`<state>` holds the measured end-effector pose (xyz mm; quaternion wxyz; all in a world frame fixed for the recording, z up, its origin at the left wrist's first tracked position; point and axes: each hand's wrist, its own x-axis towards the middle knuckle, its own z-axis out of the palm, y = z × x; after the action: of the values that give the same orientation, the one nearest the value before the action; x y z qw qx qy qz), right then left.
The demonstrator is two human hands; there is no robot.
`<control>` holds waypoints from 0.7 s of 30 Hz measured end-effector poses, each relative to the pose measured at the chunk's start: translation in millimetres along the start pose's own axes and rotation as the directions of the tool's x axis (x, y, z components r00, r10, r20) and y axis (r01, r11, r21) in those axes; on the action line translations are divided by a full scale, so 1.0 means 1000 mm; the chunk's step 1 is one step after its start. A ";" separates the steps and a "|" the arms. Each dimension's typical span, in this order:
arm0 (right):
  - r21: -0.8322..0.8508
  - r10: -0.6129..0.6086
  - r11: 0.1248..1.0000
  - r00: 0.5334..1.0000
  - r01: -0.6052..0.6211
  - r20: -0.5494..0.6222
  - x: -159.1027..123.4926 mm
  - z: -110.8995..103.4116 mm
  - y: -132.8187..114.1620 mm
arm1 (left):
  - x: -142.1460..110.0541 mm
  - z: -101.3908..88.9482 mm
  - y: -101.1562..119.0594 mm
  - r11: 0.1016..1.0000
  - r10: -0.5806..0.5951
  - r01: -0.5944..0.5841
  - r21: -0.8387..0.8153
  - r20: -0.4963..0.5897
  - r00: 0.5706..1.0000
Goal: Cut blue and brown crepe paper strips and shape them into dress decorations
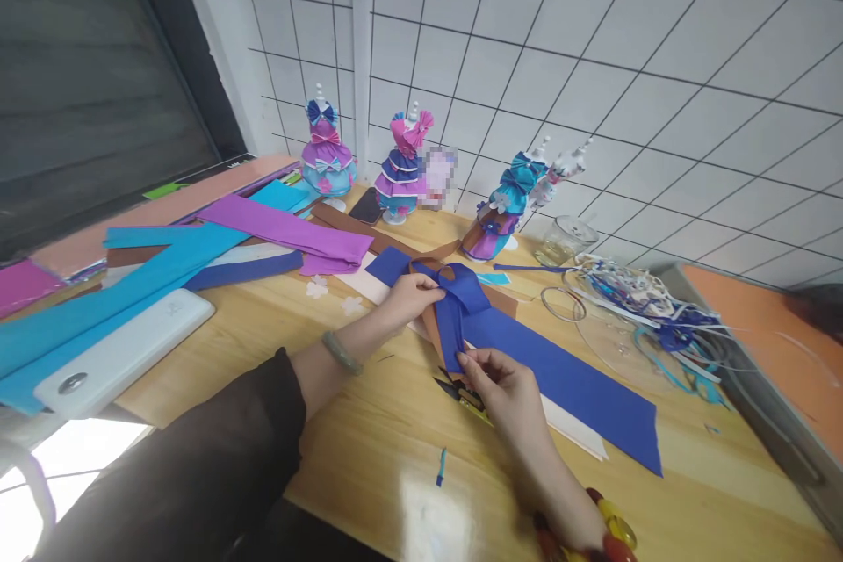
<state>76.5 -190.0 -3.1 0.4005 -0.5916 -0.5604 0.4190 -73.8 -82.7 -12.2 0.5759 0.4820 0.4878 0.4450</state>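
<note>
My left hand (414,299) pinches the upper part of a blue strip (451,323), close to where the strip curls into a loop. The fingers of my right hand (504,382) are closed on the lower end of that same strip, which hangs between the two hands. A brown strip (431,329) runs behind and beside it; whether my left fingers also grip it I cannot tell. Under and right of the strip lies a wide blue piece (580,386) on top of a pale strip. Dark-bladed scissors (469,399) lie partly hidden beside my right hand.
Several small dress forms (329,162) in ruffled outfits stand along the tiled wall. Purple (290,233) and turquoise strips (158,281) cover the left side, beside a white power bank (128,351). Tangled trimmings (649,307) and a glass jar (565,241) sit at right.
</note>
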 end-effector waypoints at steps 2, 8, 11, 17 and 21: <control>0.032 0.012 0.999 1.000 -0.011 -0.012 0.001 0.000 0.000 | 0.004 0.002 0.001 0.992 -0.016 0.017 -0.127 0.004 1.000; 0.070 0.066 0.996 0.996 -0.063 -0.051 0.008 -0.007 0.005 | 0.006 0.002 0.007 0.967 -0.041 0.065 -0.244 0.106 0.994; 0.058 0.085 0.995 0.994 -0.081 -0.075 0.013 -0.013 0.011 | -0.001 -0.012 0.012 0.999 -0.018 0.023 -0.049 0.109 0.994; 0.049 0.154 0.988 0.980 -0.149 -0.124 0.021 -0.022 0.024 | -0.014 -0.100 0.035 0.802 0.314 -0.258 0.539 -0.013 0.949; 0.106 0.203 0.975 0.977 -0.195 -0.071 0.023 -0.022 0.031 | -0.023 -0.161 0.047 0.756 0.208 -0.189 0.626 0.044 0.977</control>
<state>107.9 -168.3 -25.9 0.4076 -0.6409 -0.4601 0.4599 -238.6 -79.5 27.8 0.3252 0.6885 0.5622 0.3228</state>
